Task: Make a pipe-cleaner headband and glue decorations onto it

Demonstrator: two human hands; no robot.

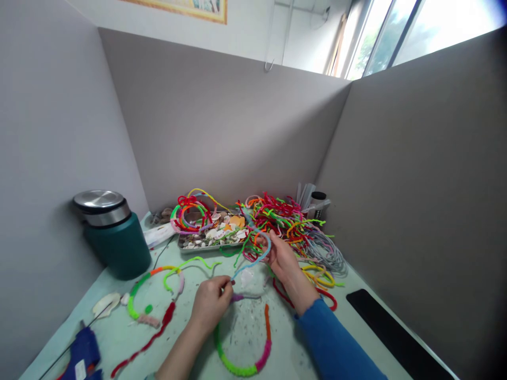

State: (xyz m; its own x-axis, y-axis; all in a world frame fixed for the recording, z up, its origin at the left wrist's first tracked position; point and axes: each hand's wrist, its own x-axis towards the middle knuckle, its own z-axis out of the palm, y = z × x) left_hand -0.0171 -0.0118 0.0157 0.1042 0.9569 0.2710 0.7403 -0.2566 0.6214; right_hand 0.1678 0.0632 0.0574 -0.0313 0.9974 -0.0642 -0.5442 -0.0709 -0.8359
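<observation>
Left hand (209, 306) hides one end of the blue pipe cleaner (253, 262); glue gun (81, 353) is cropped below.

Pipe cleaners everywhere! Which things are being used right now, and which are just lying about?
In use: blue pipe cleaner, pinched by left hand and right hand.
Lying about: teal flask, glue gun, shell tray, black pad, pipe cleaner pile.

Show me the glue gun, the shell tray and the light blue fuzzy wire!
glue gun (83, 351): head view, on its blue body.
shell tray (198, 248): head view, on its front rim.
light blue pipe cleaner (255, 262): head view, on its middle stretch.
</observation>
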